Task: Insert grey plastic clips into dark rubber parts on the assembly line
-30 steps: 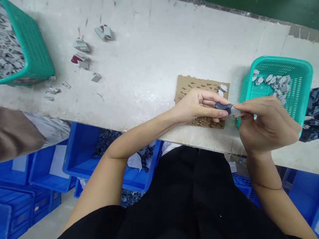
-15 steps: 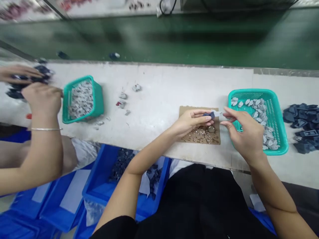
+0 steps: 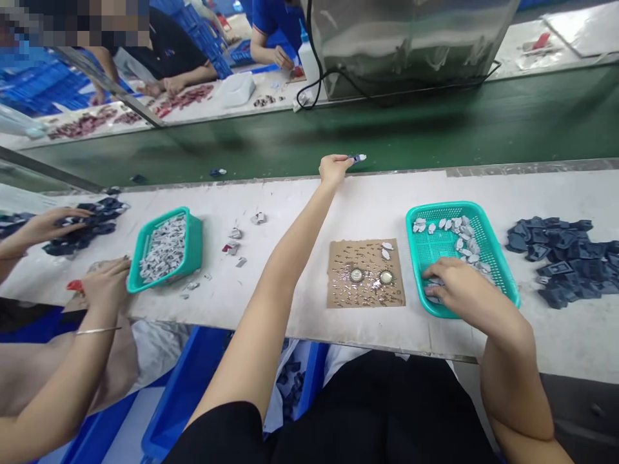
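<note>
Right hand (image 3: 461,290) inside green basket (image 3: 428,247) of pale grey pieces (image 3: 467,232)

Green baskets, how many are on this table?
2. The right basket sits just right of the cardboard, with the right hand inside it; the left basket, full of grey parts, sits beside a co-worker's hand.

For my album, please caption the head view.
Left hand holding a navy-and-white piece over the green belt, right hand inside a teal basket.
</note>
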The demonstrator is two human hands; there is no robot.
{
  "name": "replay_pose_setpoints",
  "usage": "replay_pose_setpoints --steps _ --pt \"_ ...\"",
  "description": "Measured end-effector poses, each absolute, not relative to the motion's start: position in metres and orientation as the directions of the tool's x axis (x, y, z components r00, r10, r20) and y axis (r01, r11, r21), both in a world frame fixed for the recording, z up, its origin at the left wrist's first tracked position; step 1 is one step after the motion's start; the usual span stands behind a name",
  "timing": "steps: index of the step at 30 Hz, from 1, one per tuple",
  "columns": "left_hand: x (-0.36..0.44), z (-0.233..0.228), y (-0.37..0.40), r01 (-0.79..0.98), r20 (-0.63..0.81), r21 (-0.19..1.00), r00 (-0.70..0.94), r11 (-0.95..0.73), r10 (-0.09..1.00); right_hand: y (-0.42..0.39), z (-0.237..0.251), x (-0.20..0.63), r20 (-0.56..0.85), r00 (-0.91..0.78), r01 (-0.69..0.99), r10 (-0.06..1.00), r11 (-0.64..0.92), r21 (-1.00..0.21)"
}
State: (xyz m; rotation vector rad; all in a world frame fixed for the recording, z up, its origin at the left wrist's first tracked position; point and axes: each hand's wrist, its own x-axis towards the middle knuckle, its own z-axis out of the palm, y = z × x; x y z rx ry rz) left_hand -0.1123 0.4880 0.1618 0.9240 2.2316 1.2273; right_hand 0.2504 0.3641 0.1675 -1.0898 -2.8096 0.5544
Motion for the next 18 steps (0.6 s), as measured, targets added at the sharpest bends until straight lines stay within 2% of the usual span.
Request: replay_pose_setpoints --steps 4,9,13,15,18 --pt "-0.116 0.149 0.514 0.43 -0.028 0.8 -0.669 0.418 0.742 0.371 0.171 0.254 -0.211 -0.762 0.64 0.612 0.664 -0.386" --pt "-0.12 0.144 0.52 0.532 0.028 0.719 -0.666 0.448 0.745 0.374 0.17 0.254 -0.218 -0.766 0.637 0.605 0.665 -0.39" --pt "-0.122 0.155 0.492 0.572 0.066 0.672 -0.678 0.469 0.732 0.373 0.172 0.253 -0.254 -0.768 0.637 0.588 0.66 -0.398" --pt "-0.119 0.166 0.455 0.621 0.146 0.678 -0.637 0.393 0.757 0.374 0.174 0.252 -0.28 -0.76 0.648 0.586 0.653 -0.391" --pt "-0.106 0.18 0.369 0.71 0.4 0.695 -0.51 0.111 0.762 0.377 0.175 0.251 -0.32 -0.744 0.669 0.587 0.646 -0.369"
